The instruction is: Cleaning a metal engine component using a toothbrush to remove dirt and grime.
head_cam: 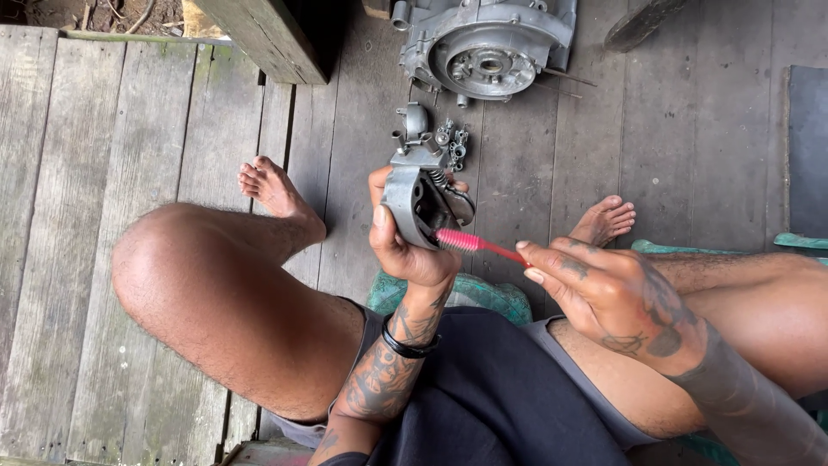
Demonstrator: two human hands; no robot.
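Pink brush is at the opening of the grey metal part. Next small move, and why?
Probably push the pink bristle brush deeper into the grey metal carburettor body and twist. Its tip sits just at the opening; the left hand grips the body steady, and the right hand pinches the red handle.
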